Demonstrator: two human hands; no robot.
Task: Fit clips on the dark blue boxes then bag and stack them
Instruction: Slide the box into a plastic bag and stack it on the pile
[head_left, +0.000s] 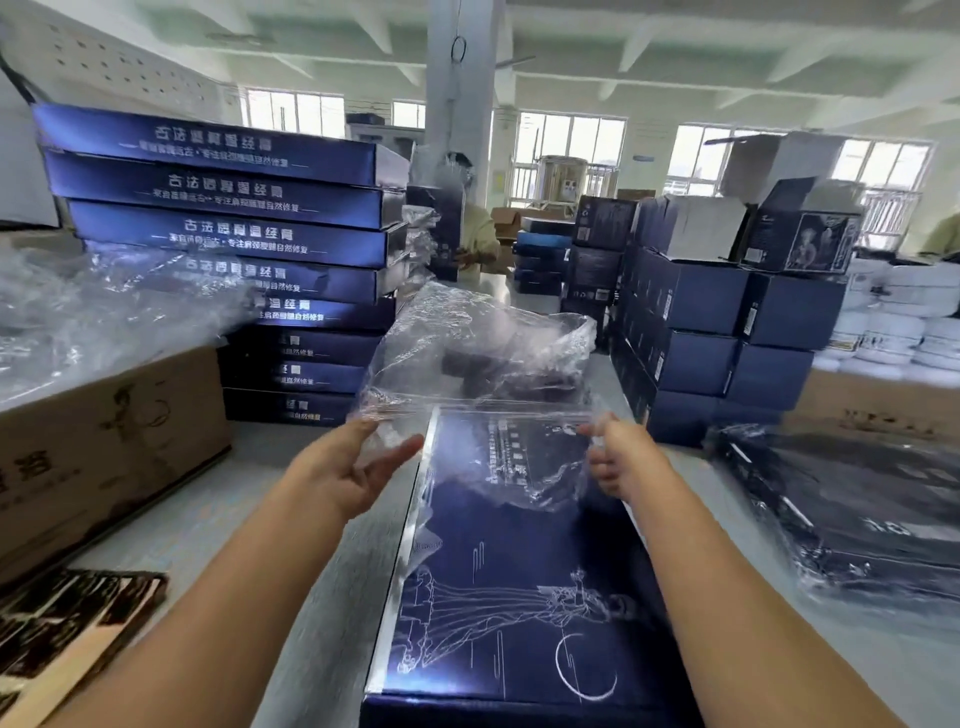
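Workshop table (218, 525): dark blue box (519, 597); clear bag (483, 358), mouth pinched by left hand (353, 467) and right hand (623, 457).

I'm seeing a brown cardboard carton (98, 447) sitting on the table (218, 525) w/ dark-printed flat sheets (67, 623) lying just in front of it; white bundles (898, 317) stacking up well to its right.

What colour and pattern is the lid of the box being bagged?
Dark blue box lid with white line drawings, in the head view.
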